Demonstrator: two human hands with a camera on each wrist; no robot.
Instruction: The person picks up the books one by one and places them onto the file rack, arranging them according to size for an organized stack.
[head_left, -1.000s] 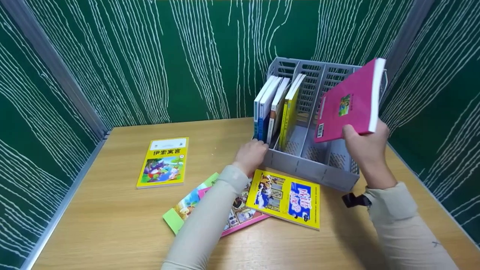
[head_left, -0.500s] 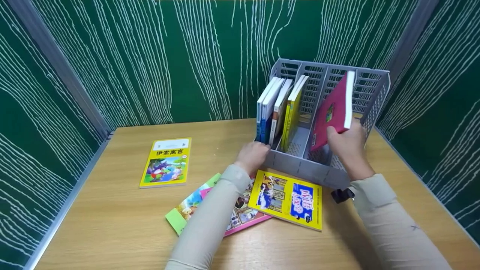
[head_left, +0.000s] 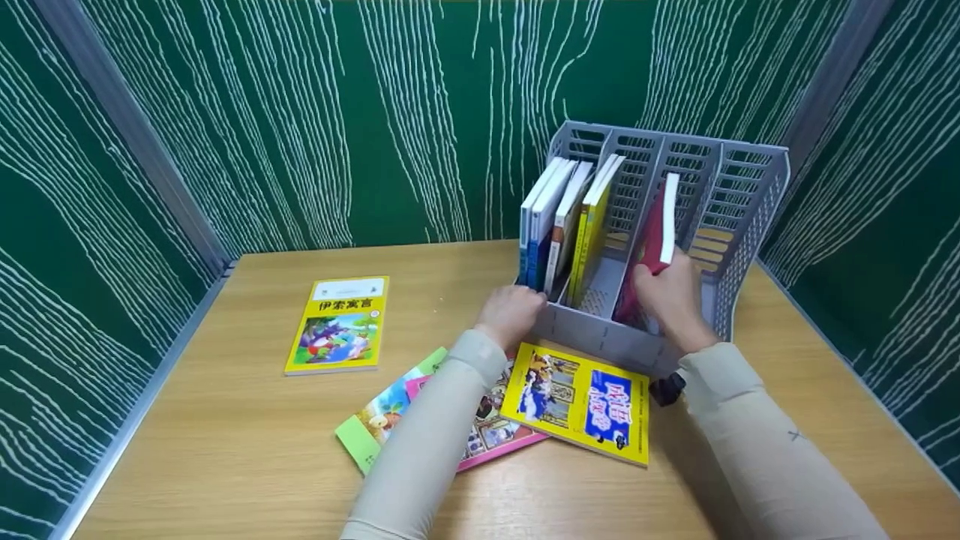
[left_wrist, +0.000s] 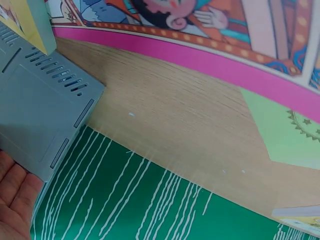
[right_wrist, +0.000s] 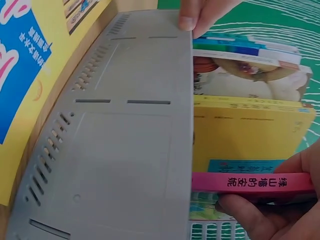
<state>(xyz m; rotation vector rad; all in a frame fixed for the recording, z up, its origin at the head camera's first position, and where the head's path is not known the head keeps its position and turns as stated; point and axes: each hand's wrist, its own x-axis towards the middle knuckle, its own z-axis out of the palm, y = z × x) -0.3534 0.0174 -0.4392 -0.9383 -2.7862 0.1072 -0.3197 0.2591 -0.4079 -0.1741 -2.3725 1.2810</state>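
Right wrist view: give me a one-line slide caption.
Right hand holding a pink-spined book partly inside a gray rack, left hand gripping the rack's edge.

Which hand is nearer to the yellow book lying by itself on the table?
Left. The left hand grips the near left corner of the grey rack, to the right of the yellow book; the right hand is farther right, holding the pink book in the rack.

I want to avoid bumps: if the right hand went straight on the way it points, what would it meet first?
Beyond the pink book it holds, the right hand would probably meet the slatted back of the rack first, though depth is unclear.
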